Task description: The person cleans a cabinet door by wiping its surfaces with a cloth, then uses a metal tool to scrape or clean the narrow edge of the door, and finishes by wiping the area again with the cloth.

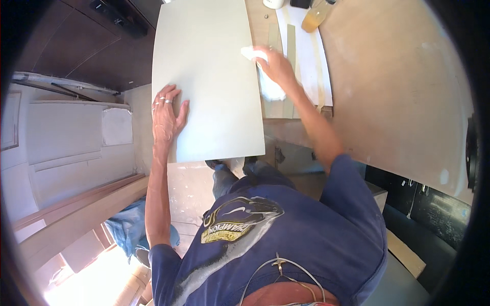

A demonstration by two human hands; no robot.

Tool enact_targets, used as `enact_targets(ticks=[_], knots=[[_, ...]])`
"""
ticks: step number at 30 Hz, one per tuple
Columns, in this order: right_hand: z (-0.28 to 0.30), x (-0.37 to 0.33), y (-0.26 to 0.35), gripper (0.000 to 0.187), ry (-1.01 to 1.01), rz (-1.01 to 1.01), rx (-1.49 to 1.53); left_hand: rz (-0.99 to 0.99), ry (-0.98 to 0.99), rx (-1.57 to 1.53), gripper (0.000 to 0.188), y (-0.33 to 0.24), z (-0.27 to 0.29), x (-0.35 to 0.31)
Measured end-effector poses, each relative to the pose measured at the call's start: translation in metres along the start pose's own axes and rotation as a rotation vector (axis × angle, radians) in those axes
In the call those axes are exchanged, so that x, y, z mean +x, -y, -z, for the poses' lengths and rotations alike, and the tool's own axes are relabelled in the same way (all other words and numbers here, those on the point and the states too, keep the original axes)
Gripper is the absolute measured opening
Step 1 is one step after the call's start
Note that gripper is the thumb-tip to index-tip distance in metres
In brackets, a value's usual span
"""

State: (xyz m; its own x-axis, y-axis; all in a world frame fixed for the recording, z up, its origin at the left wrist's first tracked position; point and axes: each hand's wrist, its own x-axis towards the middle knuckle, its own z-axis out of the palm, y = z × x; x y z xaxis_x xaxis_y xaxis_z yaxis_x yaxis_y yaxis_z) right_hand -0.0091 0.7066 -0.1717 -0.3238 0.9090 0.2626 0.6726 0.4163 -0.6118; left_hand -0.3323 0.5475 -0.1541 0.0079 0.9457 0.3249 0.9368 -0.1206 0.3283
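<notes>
Pale panel (206,97) lies flat in front of you, its near edge over your feet, its far end running out of view at the top. What carries it underneath is hidden; it reaches nearer to you than the edge of the bench (398,76) on your right, which likely leaves that corner easy to get at.

Left hand (167,117): palm down on the panel by its left edge, near the lower corner. Fingers slightly bent, fairly close together, thumb spread well away; nothing gripped. Looks like a steadying hand, set out of the other's path.

Right hand (275,66): at the panel's right edge, fingers curled round a white wad (250,53). Motion blur there; cannot tell how tightly they close. Wad seems to meet the panel's face by the edge, fingers behind it, probably so it takes the contact rather than your skin.

Beyond that hand, a white sheet (310,61) lies on the bench; bottle (314,21) of amber liquid at its far end, perhaps parked there to keep it within reach.
</notes>
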Motion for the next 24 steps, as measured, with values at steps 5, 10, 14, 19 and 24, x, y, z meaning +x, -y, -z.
enact_targets(ticks=[5,10,14,19,24], knots=[[0.01,-0.024,0.012,0.029,-0.019,-0.01,0.01,-0.008,-0.037,-0.05,0.036,-0.01,0.003,0.007],[0.008,0.063,-0.001,0.028,0.042,-0.125,0.02,-0.013,-0.042,-0.05,0.036,-0.008,0.001,0.006],[0.005,-0.005,0.013,0.029,-0.03,0.013,-0.028,-0.026,-0.043,-0.045,0.037,-0.002,0.003,0.007],[0.006,0.061,-0.004,0.031,-0.037,-0.009,-0.072,-0.045,-0.04,-0.045,0.037,-0.005,0.001,0.008],[-0.011,0.184,-0.053,0.038,-0.02,-0.064,-0.047,-0.03,0.01,-0.037,0.039,-0.005,0.001,0.009]])
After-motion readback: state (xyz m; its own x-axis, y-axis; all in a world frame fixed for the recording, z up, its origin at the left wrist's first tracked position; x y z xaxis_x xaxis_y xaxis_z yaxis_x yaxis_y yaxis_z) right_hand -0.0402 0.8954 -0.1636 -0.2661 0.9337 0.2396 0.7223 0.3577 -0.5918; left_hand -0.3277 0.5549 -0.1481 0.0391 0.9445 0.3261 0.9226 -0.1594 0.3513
